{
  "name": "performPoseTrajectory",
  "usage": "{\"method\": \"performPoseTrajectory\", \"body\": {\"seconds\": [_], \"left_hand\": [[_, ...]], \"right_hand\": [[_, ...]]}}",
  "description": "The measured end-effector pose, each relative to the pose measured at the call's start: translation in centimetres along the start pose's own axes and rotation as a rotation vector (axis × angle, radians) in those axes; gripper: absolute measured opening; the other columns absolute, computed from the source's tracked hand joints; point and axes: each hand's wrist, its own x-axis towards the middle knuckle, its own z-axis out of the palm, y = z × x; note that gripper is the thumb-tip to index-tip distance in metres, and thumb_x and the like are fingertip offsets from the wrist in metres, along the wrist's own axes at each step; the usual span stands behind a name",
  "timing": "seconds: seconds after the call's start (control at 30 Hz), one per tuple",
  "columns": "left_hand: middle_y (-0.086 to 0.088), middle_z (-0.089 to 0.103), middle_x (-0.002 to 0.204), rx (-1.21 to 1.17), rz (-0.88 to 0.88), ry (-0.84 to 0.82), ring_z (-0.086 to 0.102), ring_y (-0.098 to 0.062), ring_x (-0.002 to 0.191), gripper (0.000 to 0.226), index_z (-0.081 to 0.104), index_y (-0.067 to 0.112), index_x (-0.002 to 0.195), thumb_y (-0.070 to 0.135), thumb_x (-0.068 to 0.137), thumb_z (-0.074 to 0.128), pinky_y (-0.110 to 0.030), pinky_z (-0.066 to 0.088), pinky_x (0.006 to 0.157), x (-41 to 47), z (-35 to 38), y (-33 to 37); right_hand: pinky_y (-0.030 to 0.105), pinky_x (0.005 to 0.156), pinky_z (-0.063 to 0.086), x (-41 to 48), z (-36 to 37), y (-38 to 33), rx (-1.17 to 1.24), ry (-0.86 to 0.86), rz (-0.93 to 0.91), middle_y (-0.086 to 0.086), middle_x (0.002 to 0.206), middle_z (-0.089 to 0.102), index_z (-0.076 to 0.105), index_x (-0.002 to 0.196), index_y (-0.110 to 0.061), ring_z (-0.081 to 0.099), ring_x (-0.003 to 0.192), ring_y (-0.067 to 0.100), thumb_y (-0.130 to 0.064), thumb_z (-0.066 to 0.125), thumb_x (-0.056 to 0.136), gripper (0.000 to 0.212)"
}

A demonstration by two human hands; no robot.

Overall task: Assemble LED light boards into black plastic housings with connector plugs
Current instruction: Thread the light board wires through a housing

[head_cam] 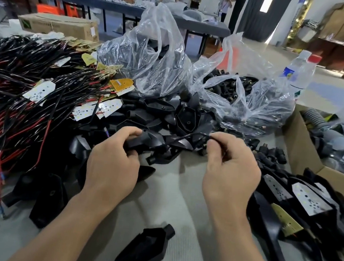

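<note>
**Head view.**
- Item in hand: one black housing [143, 143], gripped in the curled fingers of the left hand [112, 164] and held low over the grey table [169, 195], in front of the central pile.
- Right hand [231, 173]: thumb and forefinger pinch a black cable [187, 136] that arcs across from the housing.
- Judged step: this unit is mid-assembly, likely with its lead being fed through the housing.
- Done: a small group of finished units [310, 199], with white boards seated in black shells, lies at the right.
- Left to do, and clearly the larger share:
  - heap of wired LED boards [40, 91] at the left
  - pile of empty housings [169, 112]
  - open bag of connector plugs [233, 90]
  - loose plugs [272, 156] beside the bag
  - one spare housing [146, 251] near the front edge
- Not determinable:
  - whether a board sits inside the held housing
  - whether a plug is on the cable end, which the right fingers cover
  - counts of any stock, since the heaps overlap and the frame edges blur
</note>
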Motion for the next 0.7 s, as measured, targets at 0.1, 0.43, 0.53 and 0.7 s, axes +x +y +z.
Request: {"method": "performPoseTrajectory", "body": {"seconds": [0.1,0.43,0.53,0.7], "left_hand": [[0.034,0.061,0.081,-0.001,0.043,0.116,0.059,-0.002,0.081,0.048,0.069,0.039,0.109,0.0,0.082,0.062,-0.005,0.037,0.073,-0.5,-0.4,0.7],[0.011,0.072,0.079,0.015,0.238,0.038,0.065,-0.015,0.075,0.029,0.075,0.032,0.093,0.011,0.074,0.082,-0.026,0.046,0.071,-2.7,0.7,2.6],[0.021,0.07,0.079,-0.019,0.253,0.014,0.063,-0.002,0.074,0.031,0.074,0.035,0.094,0.014,0.074,0.084,-0.013,0.044,0.072,-3.0,0.6,2.9],[0.04,0.063,0.074,-0.11,0.091,-0.026,0.059,0.017,0.069,0.033,0.074,0.04,0.092,0.01,0.078,0.078,0.004,0.037,0.067,-3.0,0.7,2.9]], "right_hand": [[0.046,0.079,0.055,0.1,-0.1,0.2,0.066,0.024,0.103,-0.011,0.082,0.07,0.073,0.101,-0.031,0.065,0.079,0.018,-0.025,0.065,0.095,0.011],[0.01,0.11,0.037,0.8,-0.2,0.1,0.237,-0.168,-0.012,-0.027,0.145,0.049,0.079,0.107,-0.03,0.047,0.131,-0.017,0.008,0.052,0.093,0.049],[0.005,0.101,0.041,0.2,0.3,0.2,0.194,-0.303,0.019,-0.023,0.155,0.043,0.073,0.125,-0.031,0.047,0.127,-0.02,0.005,0.055,0.097,0.049],[0.009,0.081,0.055,0.3,0.0,-0.6,0.362,-0.112,-0.008,-0.04,0.137,0.054,0.05,0.143,-0.051,0.061,0.113,-0.016,0.005,0.072,0.09,0.08]]}}
